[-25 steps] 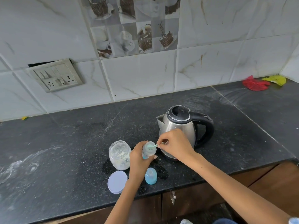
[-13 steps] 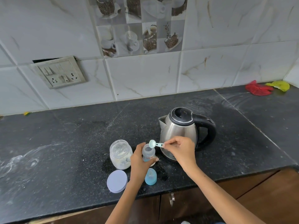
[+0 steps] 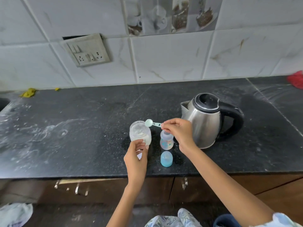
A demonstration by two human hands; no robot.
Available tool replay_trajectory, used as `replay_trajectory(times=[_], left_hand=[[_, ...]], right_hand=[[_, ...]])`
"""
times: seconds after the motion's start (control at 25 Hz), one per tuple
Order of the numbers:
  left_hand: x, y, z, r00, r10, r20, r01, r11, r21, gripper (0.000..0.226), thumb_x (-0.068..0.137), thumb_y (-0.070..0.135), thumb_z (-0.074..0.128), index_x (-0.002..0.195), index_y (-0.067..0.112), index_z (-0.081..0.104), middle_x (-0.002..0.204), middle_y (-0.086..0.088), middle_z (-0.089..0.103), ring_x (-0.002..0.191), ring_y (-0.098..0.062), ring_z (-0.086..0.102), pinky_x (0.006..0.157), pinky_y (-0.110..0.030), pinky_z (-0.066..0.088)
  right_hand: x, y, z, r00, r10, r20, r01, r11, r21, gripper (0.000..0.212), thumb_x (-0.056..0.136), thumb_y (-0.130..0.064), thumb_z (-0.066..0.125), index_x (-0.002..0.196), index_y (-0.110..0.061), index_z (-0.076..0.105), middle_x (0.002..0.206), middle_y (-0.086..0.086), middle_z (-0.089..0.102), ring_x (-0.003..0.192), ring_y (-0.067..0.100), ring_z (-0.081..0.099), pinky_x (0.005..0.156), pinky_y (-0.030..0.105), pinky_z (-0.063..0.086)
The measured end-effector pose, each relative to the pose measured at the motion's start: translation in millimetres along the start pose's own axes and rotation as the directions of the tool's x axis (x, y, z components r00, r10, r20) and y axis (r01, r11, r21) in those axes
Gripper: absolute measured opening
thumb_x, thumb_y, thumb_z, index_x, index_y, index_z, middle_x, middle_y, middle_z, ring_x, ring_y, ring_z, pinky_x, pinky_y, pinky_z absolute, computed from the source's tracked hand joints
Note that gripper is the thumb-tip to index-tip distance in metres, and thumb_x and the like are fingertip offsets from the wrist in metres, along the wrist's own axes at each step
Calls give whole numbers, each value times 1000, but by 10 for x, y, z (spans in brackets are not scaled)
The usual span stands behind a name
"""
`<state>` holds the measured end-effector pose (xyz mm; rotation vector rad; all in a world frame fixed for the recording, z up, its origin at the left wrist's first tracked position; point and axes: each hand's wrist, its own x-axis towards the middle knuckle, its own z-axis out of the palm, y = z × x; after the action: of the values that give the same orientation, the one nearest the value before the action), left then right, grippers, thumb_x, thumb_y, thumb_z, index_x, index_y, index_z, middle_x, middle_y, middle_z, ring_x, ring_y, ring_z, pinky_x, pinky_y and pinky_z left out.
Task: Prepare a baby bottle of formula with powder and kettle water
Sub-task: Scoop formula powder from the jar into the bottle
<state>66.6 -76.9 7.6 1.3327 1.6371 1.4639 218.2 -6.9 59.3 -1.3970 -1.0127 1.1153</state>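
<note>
Pale green plastic scoop (image 3: 151, 123) is pinched by its handle between the fingertips (image 3: 164, 125) of the right hand (image 3: 177, 132), bowl hovering right at the rim of the powder jar (image 3: 139, 132); can't tell if there's anything in the bowl, too small; the left hand (image 3: 136, 157) is wrapped round the near side of that jar, fingers closed on it, keeping it steady on the black stone counter (image 3: 82, 136); so my read is we're in the powder-scooping step, dipping for a measure; the baby bottle (image 3: 166, 139) stands upright and open just beside the jar, half tucked under the right hand; its blue cap (image 3: 166, 159) sits on the counter just in front of it; steel kettle (image 3: 208, 120) is right behind, lid shut, untouched by either hand; next move, I'd guess, needs the scoop down into the jar, then carried level over to that narrow bottle mouth without dusting the counter; water comes after.
</note>
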Motion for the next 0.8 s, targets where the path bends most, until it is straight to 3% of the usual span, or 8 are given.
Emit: replay_trajectory(times=[0.12,0.24,0.44,0.6,0.8], left_hand=[[-13,-9,-58,1000,16,-4,-16,999,36,19,87,4,65,100,17,61,90,10,67,86,0,62,76,-9,46],[-1,-8,-78,1000,20,-3,-19,998,55,21,87,3,64,98,20,61,91,12,67,86,1,62,76,-7,45],[-1,-26,-83,1000,28,10,-28,998,56,23,86,1,63,99,20,61,93,15,66,88,1,62,76,-8,45],[-4,-46,-1,999,25,36,-26,999,47,21,86,3,65,99,20,62,91,12,67,86,0,61,77,-15,48],[17,-18,262,984,61,167,-73,995,68,24,85,12,69,106,19,59,100,10,66,96,-2,60,83,-11,46]], right_hand=[[85,38,252,994,-109,23,111,981,-162,5,71,-4,77,71,-8,75,64,3,73,59,9,68,60,22,56],[135,75,439,954,-286,88,297,870,-395,5,73,-5,76,72,-8,74,69,2,73,64,12,68,64,22,55],[133,140,588,925,-319,209,381,746,-547,11,78,-15,77,85,-11,70,83,1,72,73,15,68,67,33,56],[87,128,479,937,-317,149,350,834,-427,9,79,-15,76,84,-9,72,83,1,73,72,12,69,70,33,58],[-63,149,-128,979,-196,54,203,964,-170,7,81,-9,75,88,-8,73,82,4,74,77,14,72,67,24,59]])
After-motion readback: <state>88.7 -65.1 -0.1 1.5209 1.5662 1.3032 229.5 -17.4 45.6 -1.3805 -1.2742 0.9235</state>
